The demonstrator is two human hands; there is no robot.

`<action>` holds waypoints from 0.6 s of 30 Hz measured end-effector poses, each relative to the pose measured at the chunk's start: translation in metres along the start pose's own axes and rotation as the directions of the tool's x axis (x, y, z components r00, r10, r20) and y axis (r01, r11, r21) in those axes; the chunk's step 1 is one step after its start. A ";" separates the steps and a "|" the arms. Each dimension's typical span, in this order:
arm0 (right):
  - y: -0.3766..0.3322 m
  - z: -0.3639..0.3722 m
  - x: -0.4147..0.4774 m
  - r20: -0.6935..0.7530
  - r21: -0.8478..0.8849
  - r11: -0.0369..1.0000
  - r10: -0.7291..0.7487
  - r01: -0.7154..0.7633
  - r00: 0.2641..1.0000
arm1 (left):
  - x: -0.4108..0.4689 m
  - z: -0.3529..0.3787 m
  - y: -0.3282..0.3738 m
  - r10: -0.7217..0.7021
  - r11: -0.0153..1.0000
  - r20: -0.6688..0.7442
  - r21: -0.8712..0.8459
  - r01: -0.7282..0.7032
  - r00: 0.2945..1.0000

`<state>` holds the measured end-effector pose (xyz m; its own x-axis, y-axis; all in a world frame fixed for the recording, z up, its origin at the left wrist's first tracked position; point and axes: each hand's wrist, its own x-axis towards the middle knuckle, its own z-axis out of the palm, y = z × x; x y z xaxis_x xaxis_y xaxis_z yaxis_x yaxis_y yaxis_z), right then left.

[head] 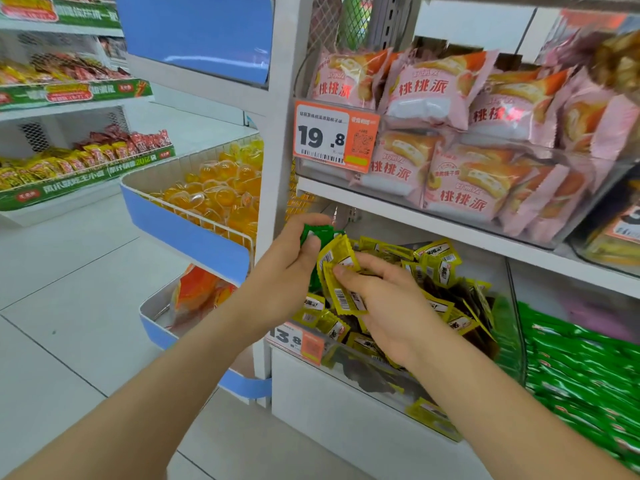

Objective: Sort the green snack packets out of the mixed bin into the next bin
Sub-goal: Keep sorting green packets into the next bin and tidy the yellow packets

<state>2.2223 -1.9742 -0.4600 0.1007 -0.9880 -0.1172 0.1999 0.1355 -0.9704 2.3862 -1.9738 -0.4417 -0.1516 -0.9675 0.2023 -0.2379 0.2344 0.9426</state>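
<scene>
- My left hand (287,268) has its fingers curled round a small clutch of green packets (317,233), and the thumb presses on top of them. I judge it is acting as the collecting hand, so several greens can go across in one trip.
- It holds them raised over the left end of the mixed bin (510,306), clear of the heap, probably so they cannot drop back in among the others.
- My right hand (391,306) pinches a few yellow packets (337,271) between thumb and fingers, lifted just above the heap and touching the greens in the left hand. I take this as lifting yellows aside to look for green underneath, not as picking them out.
- The heap in the mixed bin shows mostly yellow, with brown packets (446,289) towards the back. I can see a bit of green below the left hand; my arm hides part of the heap.
- The next bin (522,341) stands directly to the right, behind a clear divider, and already holds a green pile (581,362). That is where the clutch belongs.
- The left hand is on the far side from that bin, so the delivery must cross over the right arm or pass to the right hand. Loose packets could slip on the way.
</scene>
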 end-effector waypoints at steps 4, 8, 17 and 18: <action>-0.001 -0.001 0.000 -0.021 -0.141 0.988 -0.063 0.060 0.998 | 0.001 -0.003 0.003 -0.069 0.989 -0.008 -0.134 0.067 0.998; -0.004 -0.010 0.009 -0.220 -0.331 0.938 -0.187 0.107 0.957 | 0.006 -0.006 -0.006 -0.067 0.997 -0.168 0.023 0.072 0.983; -0.001 -0.029 0.036 0.353 -0.930 0.048 -0.171 0.365 0.920 | 0.006 -0.017 -0.025 0.053 0.919 -0.147 0.393 0.009 0.988; 0.002 -0.025 0.036 0.437 -0.897 0.063 -0.005 0.437 0.899 | 0.007 -0.017 -0.027 0.059 0.917 -0.161 0.398 0.011 0.985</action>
<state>2.2014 -2.0112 -0.4715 0.5157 -0.8567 -0.0085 -0.8181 -0.4895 -0.3018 2.4078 -1.9886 -0.4611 -0.0088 -0.9548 0.2973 -0.6020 0.2424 0.7608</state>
